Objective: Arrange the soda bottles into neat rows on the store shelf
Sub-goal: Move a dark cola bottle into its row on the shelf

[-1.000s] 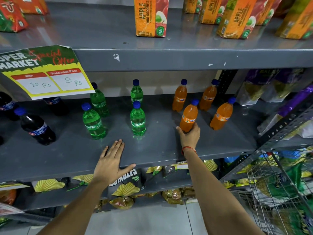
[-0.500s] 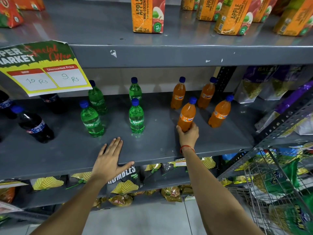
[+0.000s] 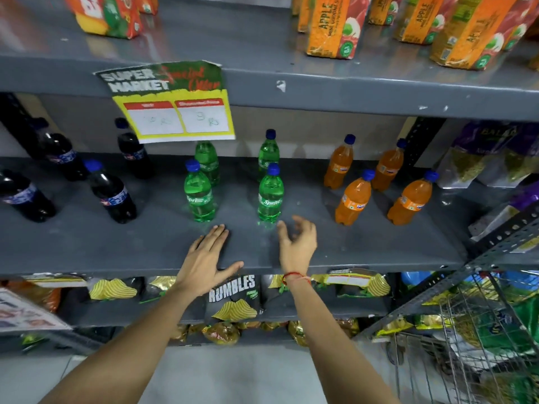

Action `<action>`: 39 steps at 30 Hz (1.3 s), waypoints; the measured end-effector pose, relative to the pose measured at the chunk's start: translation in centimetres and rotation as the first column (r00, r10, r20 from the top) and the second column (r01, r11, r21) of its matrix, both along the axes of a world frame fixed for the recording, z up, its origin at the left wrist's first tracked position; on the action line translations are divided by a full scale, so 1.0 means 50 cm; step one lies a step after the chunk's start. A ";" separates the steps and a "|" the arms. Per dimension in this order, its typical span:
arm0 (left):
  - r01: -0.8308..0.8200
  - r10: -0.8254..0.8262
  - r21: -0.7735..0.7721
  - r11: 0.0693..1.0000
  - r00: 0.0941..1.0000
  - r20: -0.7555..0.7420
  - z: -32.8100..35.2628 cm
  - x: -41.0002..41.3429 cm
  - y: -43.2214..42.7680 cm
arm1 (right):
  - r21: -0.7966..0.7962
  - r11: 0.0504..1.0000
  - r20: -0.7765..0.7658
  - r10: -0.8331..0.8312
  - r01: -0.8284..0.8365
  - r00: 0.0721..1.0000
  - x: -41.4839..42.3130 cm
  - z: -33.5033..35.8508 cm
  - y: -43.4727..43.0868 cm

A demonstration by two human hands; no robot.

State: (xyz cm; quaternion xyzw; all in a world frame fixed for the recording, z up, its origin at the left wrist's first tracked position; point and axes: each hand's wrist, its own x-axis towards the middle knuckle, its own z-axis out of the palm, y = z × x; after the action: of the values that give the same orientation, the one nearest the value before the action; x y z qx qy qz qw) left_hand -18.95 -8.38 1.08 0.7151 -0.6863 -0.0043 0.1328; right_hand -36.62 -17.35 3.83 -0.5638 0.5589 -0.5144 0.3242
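Note:
On the grey middle shelf (image 3: 364, 246) soda bottles stand in colour groups. Several dark cola bottles (image 3: 112, 193) are at the left, several green Sprite bottles (image 3: 270, 196) in the middle, several orange Fanta bottles (image 3: 353, 199) at the right. My left hand (image 3: 205, 258) lies flat on the shelf's front edge, fingers spread, below the front left Sprite bottle (image 3: 199, 193). My right hand (image 3: 297, 243) hovers with fingers apart and empty, just in front of the front right Sprite bottle, left of the nearest Fanta bottle.
A price sign (image 3: 175, 103) hangs from the upper shelf, hiding the top of a rear Sprite bottle. Apple juice cartons (image 3: 335, 27) stand above. Chip bags (image 3: 233, 295) fill the lower shelf. Snack pouches (image 3: 472, 158) and a wire cart (image 3: 481, 345) are at the right.
My right hand has let go of the front orange Fanta bottle and moved left toward the Sprite bottles. The view has swung left, showing more cola bottles. My left hand stays on the shelf.

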 end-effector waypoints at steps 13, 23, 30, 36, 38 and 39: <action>-0.324 0.324 0.008 0.946 0.945 -0.045 0.000 0.270 0.167 | -0.045 0.836 -0.229 0.524 -0.547 0.820 0.374 0.016 0.098; -0.342 0.343 0.038 0.939 0.939 -0.028 -0.018 0.363 0.212 | 0.217 0.728 -0.225 0.685 -0.650 0.693 0.555 0.002 0.104; -0.343 0.343 0.003 0.939 0.939 -0.034 -0.022 0.360 0.211 | 0.169 0.787 -0.217 0.617 -0.594 0.756 0.610 -0.032 0.116; -0.344 0.344 -0.011 0.939 0.938 -0.050 -0.025 0.361 0.211 | 0.139 0.791 -0.166 0.612 -0.596 0.773 0.623 -0.038 0.110; -0.351 0.349 -0.029 0.936 0.936 -0.050 -0.028 0.363 0.212 | 0.137 0.786 -0.184 0.618 -0.603 0.764 0.626 -0.035 0.109; -0.353 0.352 -0.020 0.935 0.934 -0.053 -0.028 0.363 0.212 | 0.142 0.784 -0.195 0.621 -0.604 0.759 0.625 -0.032 0.111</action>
State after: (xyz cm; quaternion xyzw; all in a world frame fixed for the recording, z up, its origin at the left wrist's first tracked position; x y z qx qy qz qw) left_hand -0.82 2.23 -0.30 0.8242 -0.5434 0.0123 0.1588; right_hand -5.36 -11.81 2.22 -0.7596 0.3954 -0.2911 0.4266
